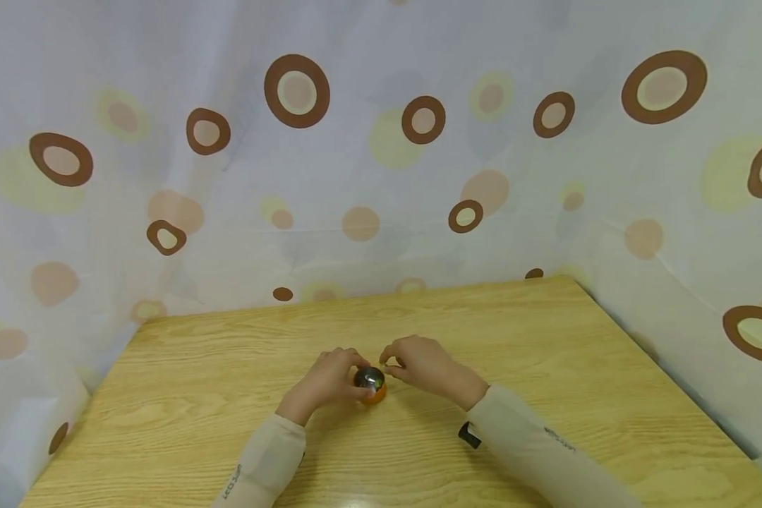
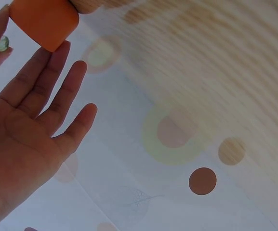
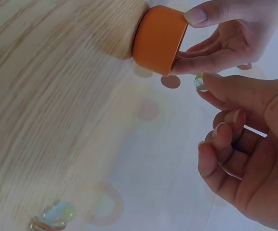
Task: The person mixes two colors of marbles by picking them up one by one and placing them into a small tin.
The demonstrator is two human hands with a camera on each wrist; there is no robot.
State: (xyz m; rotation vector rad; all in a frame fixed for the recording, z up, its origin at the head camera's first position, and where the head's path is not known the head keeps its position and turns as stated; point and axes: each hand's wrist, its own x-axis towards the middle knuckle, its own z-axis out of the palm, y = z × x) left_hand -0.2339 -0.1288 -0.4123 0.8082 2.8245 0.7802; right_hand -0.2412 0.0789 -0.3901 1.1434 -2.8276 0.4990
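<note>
A small orange cup [image 1: 373, 396] with a shiny metal inside stands on the wooden table, its mouth facing up. My left hand [image 1: 328, 384] holds it at the rim; the right wrist view shows the thumb on one side and fingers on the other. Just to the right of the cup, my right hand [image 1: 423, 365] pinches a small clear glass marble [image 3: 201, 82] with green in it between thumb and index finger. Its other fingers [image 3: 220, 137] are curled toward the palm. In the left wrist view, the marble [image 2: 2, 44] shows close beside the cup.
Several more glass marbles [image 3: 53, 215] lie together on the table, seen at the lower left of the right wrist view. The wood-grain table [image 1: 228, 353] meets a white cloth [image 1: 362, 169] patterned with circles at its back and sides.
</note>
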